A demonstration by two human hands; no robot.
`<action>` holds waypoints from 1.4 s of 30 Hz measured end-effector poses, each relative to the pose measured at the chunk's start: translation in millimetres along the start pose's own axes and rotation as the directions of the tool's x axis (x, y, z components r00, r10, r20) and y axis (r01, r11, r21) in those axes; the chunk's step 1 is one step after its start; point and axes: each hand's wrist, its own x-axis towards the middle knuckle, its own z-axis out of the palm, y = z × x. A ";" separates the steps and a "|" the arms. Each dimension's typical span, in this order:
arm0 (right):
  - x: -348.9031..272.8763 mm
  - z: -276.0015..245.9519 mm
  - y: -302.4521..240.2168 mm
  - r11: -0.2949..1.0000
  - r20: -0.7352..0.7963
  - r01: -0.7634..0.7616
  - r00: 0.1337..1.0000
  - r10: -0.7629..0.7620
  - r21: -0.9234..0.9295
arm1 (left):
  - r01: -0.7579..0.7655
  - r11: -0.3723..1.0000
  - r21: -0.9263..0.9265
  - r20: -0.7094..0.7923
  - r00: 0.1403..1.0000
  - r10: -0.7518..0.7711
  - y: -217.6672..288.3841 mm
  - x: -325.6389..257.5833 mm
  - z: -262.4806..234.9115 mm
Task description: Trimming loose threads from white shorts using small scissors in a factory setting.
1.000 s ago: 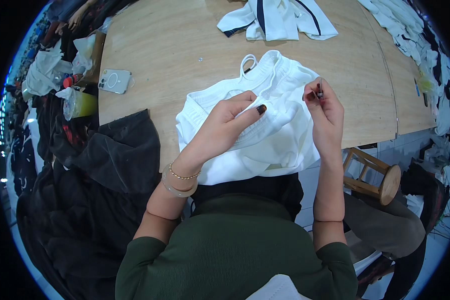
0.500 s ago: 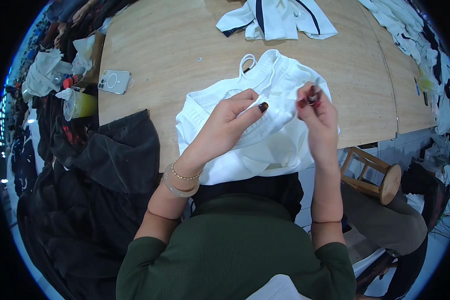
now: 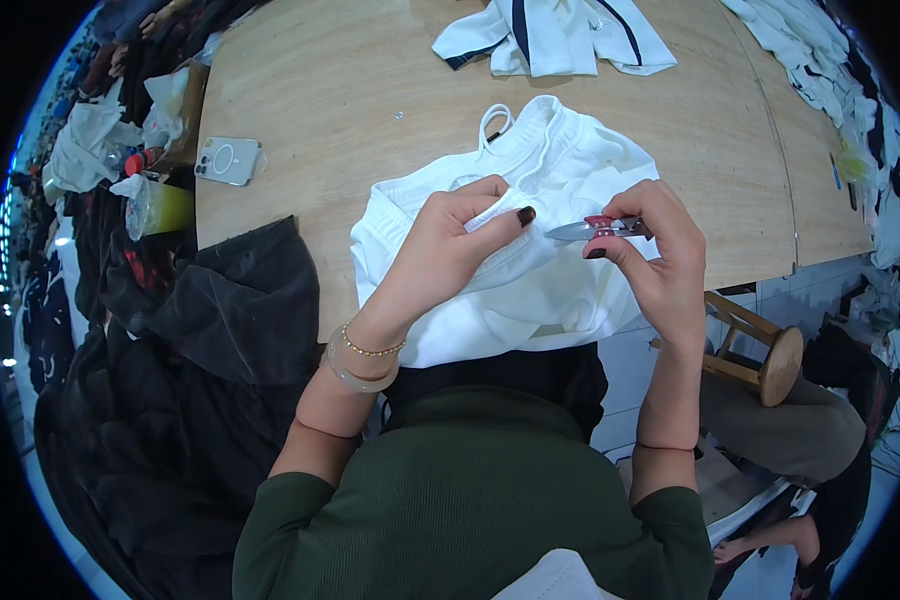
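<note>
White pants [image 3: 560, 295] with an elastic waistband and a drawstring loop [image 3: 494, 122] lie bunched at the near edge of the table. My left hand [image 3: 460, 235] pinches a fold of the waistband between thumb and fingers. To its right, my right hand [image 3: 660, 250] grips a pair of thread snips [image 3: 570, 232] with red on the handle. The blades point left toward the pinched fold, and a small gap separates them from my left thumb. Cloth under my left palm is hidden.
A white garment with dark stripes [image 3: 545, 40] lies at the table's far side. Left are a phone [image 3: 229, 162], a cup of yellow drink [image 3: 170, 210] and black cloth [image 3: 250, 300]. At right stand a wooden stool [image 3: 780, 365] and a seated person's leg [image 3: 790, 425].
My right hand has turned and moved slightly right and down, bringing the snips' blades round to point left. My left hand keeps its pinch on the pants almost unmoved.
</note>
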 end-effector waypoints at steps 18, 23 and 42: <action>4.4 0.4 4.1 0.987 0.126 0.111 0.984 -0.125 0.117 | 0.154 0.987 -0.040 -0.024 0.988 -0.155 4.9 -4.9 -2.0; 5.0 0.8 2.6 0.996 -0.074 0.073 0.995 -0.069 0.053 | -0.067 0.996 0.059 -0.007 0.998 0.067 -3.5 -4.6 0.0; 23.1 9.6 29.5 0.613 0.082 -0.301 0.930 0.359 0.730 | -0.146 0.987 0.067 0.045 0.989 0.143 7.7 2.0 1.6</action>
